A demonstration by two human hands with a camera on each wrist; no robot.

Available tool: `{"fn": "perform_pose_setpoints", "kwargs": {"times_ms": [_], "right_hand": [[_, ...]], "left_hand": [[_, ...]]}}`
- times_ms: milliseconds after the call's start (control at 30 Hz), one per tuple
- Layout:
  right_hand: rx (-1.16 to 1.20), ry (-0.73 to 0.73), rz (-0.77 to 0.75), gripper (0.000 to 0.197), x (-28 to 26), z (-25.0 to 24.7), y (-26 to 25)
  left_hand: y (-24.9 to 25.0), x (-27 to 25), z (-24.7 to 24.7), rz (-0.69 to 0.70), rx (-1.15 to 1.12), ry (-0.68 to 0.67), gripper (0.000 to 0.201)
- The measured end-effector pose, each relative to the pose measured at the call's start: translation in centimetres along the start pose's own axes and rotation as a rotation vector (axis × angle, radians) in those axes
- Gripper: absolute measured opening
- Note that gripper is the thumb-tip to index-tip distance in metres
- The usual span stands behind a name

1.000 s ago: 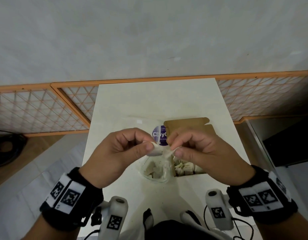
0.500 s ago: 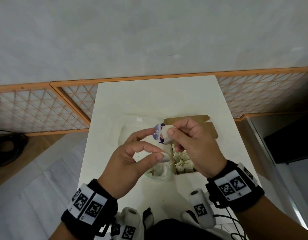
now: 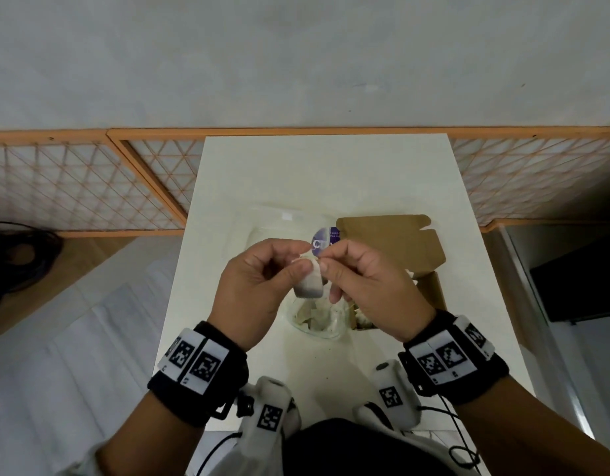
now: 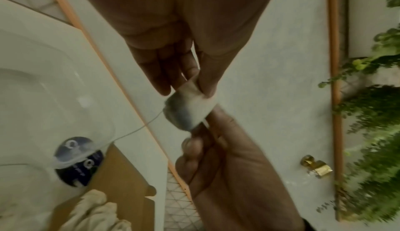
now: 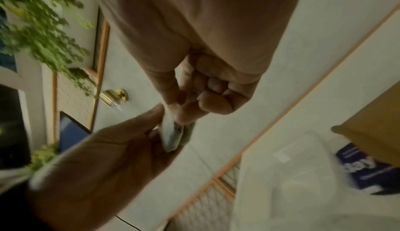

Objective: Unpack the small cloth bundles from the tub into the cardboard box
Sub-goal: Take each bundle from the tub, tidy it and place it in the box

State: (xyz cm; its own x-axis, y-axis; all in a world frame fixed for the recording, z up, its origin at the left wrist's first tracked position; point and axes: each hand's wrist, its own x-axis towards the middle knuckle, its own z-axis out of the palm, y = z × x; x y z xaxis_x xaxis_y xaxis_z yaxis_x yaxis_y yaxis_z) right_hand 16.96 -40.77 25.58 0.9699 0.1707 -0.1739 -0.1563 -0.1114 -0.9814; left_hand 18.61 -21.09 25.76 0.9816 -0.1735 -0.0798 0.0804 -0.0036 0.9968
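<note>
Both hands pinch one small bundle above the tub; a slip is the main risk.

We hold a small off-white cloth bundle with a greyish end (image 3: 308, 282) in the air over the near middle of the white table (image 3: 327, 173): our left hand (image 3: 259, 290) pinches its upper edge between thumb and forefinger, and our right hand (image 3: 367, 286) pinches it from the right, other fingers curled. Below sit the clear plastic tub (image 3: 317, 322), with more bundles inside, and just to its right the brown cardboard box (image 3: 430, 290), flaps open. We judge that a loosened pinch would drop the bundle back into the tub or onto the table; the thin thread (image 4: 138, 128) trailing from it in the left wrist view could snag.
</note>
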Motion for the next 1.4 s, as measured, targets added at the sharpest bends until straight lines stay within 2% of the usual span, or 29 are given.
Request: {"fn": "perform_pose_setpoints", "kwargs": {"times_ms": [100, 167, 333, 433, 667, 800, 900, 967, 1067, 1233, 1400], "right_hand": [[-0.299, 0.009, 0.137, 0.012, 1.9, 0.1, 3.7], [-0.482, -0.05, 0.24, 0.014, 3.3, 0.4, 7.3], [-0.721, -0.253, 0.387, 0.019, 5.9, 2.6, 13.9], [-0.81, -0.324, 0.435, 0.033, 6.9, 4.2, 15.4], [-1.012, -0.33, 0.418, 0.027, 7.5, 6.5, 17.4], [-1.205, -0.329, 0.328, 0.056, 7.5, 7.3, 18.4], [-1.332, -0.265, 0.26, 0.058, 7.1, 7.7, 19.2], [-1.359, -0.233, 0.235, 0.054, 6.6, 7.7, 18.9], [-1.385, -0.248, 0.17, 0.037, 6.1, 7.4, 18.1], [-1.387, -0.333, 0.168, 0.037, 5.8, 6.5, 17.6], [-1.145, -0.276, 0.229, 0.029, 4.4, 4.6, 14.7]], "left_hand": [[-1.5, -0.1, -1.6, -0.101, 0.006, 0.031, 0.026], [-3.1, -0.4, -2.9, -0.15, 0.101, 0.052, 0.023], [-5.9, -2.0, -4.8, -0.271, 0.188, 0.101, 0.008], [-6.8, -2.7, -5.4, -0.317, 0.166, 0.109, 0.005], [-8.0, -2.9, -5.8, -0.352, 0.199, 0.093, 0.01], [-7.9, -2.4, -5.5, -0.351, 0.239, 0.079, 0.012], [-7.6, -2.0, -5.1, -0.349, 0.26, 0.066, 0.015], [-7.4, -1.9, -4.7, -0.354, 0.262, 0.045, 0.013], [-7.2, -2.0, -4.4, -0.359, 0.263, 0.037, 0.01], [-7.0, -2.1, -4.1, -0.361, 0.278, 0.026, 0.011], [-7.1, -1.7, -4.3, -0.367, 0.286, 0.028, 0.01]]}}
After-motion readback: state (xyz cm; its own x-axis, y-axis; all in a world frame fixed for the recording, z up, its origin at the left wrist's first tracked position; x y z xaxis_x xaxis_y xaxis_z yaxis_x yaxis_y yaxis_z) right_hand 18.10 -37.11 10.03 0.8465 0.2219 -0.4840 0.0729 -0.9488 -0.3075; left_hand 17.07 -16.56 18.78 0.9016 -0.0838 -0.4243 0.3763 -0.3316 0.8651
